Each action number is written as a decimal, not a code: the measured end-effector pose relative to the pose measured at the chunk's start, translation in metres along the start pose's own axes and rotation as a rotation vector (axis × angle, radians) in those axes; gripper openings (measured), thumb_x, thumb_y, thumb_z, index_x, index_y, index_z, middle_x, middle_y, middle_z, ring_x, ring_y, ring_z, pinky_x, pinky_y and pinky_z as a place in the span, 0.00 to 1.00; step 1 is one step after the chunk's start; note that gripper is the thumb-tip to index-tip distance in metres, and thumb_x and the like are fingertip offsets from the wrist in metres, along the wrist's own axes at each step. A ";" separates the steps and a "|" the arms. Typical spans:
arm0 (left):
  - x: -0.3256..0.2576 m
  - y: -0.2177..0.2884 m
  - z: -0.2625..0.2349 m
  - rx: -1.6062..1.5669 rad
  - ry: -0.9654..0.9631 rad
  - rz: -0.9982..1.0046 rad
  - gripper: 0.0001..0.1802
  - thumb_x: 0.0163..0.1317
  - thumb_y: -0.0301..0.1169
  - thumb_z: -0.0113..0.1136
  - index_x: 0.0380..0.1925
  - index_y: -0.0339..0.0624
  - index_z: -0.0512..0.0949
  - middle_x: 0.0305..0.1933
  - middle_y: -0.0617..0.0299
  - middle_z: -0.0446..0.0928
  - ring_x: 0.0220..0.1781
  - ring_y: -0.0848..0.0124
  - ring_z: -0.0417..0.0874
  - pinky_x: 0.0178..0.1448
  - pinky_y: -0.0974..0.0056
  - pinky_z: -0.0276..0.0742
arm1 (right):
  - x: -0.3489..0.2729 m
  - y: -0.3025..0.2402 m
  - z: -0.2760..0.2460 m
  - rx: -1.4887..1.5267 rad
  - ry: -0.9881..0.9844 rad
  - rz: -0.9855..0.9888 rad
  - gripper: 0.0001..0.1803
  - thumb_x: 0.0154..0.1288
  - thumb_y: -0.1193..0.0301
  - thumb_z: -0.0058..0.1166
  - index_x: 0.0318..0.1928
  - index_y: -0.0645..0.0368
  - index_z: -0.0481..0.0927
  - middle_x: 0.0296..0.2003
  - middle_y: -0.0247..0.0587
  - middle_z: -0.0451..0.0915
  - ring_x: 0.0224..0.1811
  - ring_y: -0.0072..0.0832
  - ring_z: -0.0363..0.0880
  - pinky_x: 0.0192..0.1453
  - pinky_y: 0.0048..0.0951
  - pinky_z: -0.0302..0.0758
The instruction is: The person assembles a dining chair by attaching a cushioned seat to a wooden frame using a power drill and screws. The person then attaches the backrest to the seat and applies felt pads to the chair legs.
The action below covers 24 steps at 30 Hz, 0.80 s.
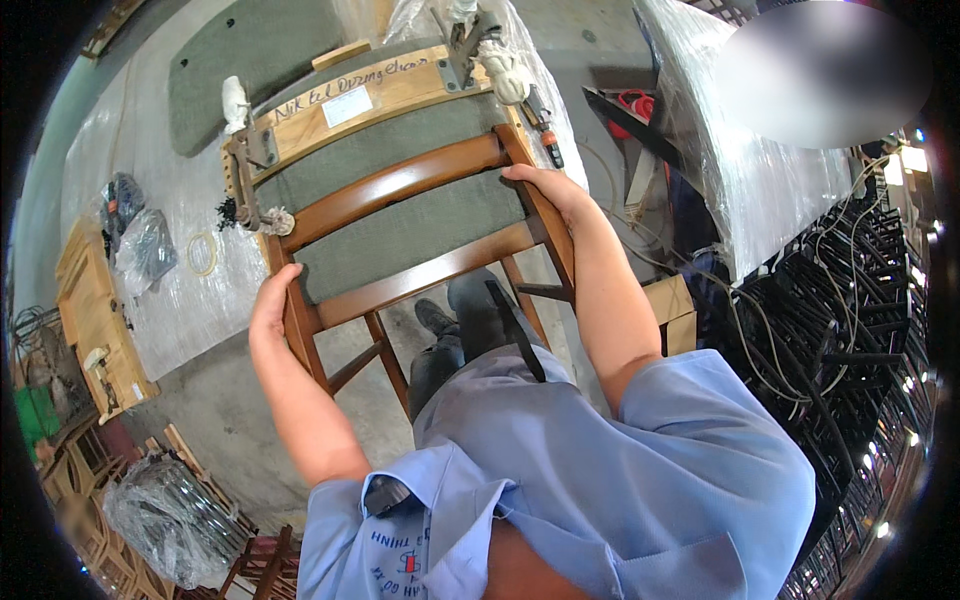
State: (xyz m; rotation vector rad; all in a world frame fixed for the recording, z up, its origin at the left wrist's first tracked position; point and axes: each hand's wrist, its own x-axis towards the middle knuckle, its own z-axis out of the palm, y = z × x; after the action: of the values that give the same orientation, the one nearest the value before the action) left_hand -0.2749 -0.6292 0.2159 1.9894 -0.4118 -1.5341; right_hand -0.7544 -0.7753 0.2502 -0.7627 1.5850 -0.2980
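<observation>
The left hand (273, 303) is wrapped around the left post of a brown varnished wooden chair frame (400, 180), fingers curled shut over the wood where the post meets the side rail. The right hand (548, 190) grips the right post near the top corner, fingers closed over the upper crosspiece's end. The frame stands directly in front of the person, its two curved crosspieces lying across a grey fabric seat pad (400, 150) that is edged by a pale plywood board (350, 105). Metal clamps (245, 165) with white wrapped ends sit tight against the board's left and upper right corners, leaving little room at those edges. A second grey pad (250, 60) lies just beyond the board. To the left, a plastic-covered table top (160, 300) carries a loop of cord and dark wrapped items, well apart from the left hand. To the right, a plastic-wrapped bundle (730, 170) and stacked dark metal frames (840, 330) crowd close to the right forearm. Bare concrete floor (220, 420) shows below the chair legs.
</observation>
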 end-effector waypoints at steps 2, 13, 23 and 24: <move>0.012 -0.014 -0.012 0.012 -0.015 -0.018 0.34 0.57 0.48 0.72 0.58 0.37 0.79 0.54 0.55 0.83 0.52 0.62 0.84 0.58 0.57 0.79 | -0.007 -0.002 0.004 -0.008 -0.021 0.006 0.42 0.51 0.44 0.73 0.58 0.61 0.81 0.50 0.46 0.83 0.45 0.33 0.82 0.52 0.33 0.78; -0.003 0.028 -0.029 0.524 0.404 0.149 0.28 0.60 0.53 0.71 0.46 0.39 0.86 0.47 0.55 0.87 0.49 0.61 0.86 0.58 0.58 0.77 | 0.010 0.005 -0.003 -0.047 -0.037 -0.010 0.44 0.50 0.44 0.72 0.60 0.63 0.80 0.54 0.50 0.82 0.52 0.38 0.81 0.56 0.35 0.76; -0.105 0.260 0.231 0.124 -0.042 1.190 0.36 0.67 0.42 0.71 0.68 0.33 0.70 0.61 0.49 0.79 0.60 0.65 0.81 0.63 0.60 0.76 | -0.008 -0.003 0.000 -0.180 -0.024 -0.114 0.41 0.52 0.47 0.67 0.61 0.63 0.82 0.61 0.54 0.80 0.62 0.43 0.77 0.66 0.38 0.69; -0.087 0.278 0.251 0.220 -0.045 1.241 0.43 0.65 0.44 0.73 0.72 0.33 0.64 0.65 0.47 0.76 0.61 0.63 0.80 0.63 0.59 0.76 | -0.012 -0.004 0.001 -0.175 -0.031 -0.101 0.40 0.52 0.47 0.67 0.60 0.62 0.83 0.61 0.54 0.80 0.62 0.43 0.77 0.66 0.37 0.69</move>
State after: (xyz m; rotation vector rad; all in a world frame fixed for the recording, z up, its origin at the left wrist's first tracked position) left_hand -0.5090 -0.8625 0.4131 1.2906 -1.5142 -0.7153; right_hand -0.7520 -0.7702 0.2621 -0.9798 1.5597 -0.2209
